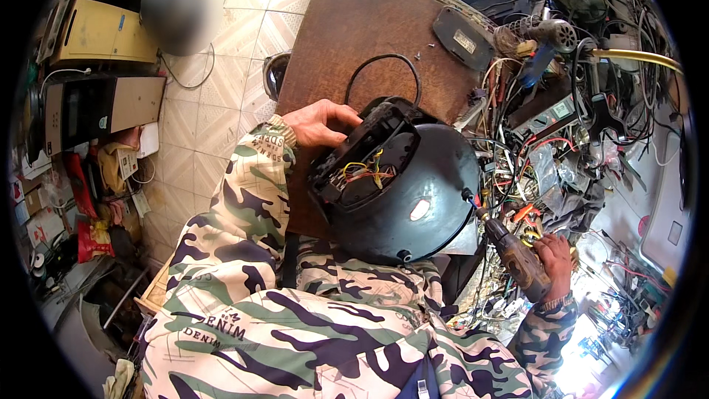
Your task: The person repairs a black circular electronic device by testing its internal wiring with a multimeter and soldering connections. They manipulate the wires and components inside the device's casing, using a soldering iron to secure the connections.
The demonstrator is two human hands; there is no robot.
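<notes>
A dark, round-bodied appliance (436,192) lies on its side at the table's near edge, against my lap. Its black plastic section (377,137) is opened up, with yellow and red wires (365,171) showing inside. My left hand (317,124) grips the far left edge of that section between thumb and fingers. In my right hand (555,258) is a worn cordless drill (517,251), pointing up and left. The drill's bit reaches a small black foot (467,194) on the shell's right side; whether it sits in a screw is too small to tell.
A brown table (332,37) bears a flat black cover (464,37), two small screws (418,55) and a looped black cord (382,58). Tangled wires, tools and parts (546,155) crowd the right side. Left, appliances (103,29) stand along a tiled floor (192,140).
</notes>
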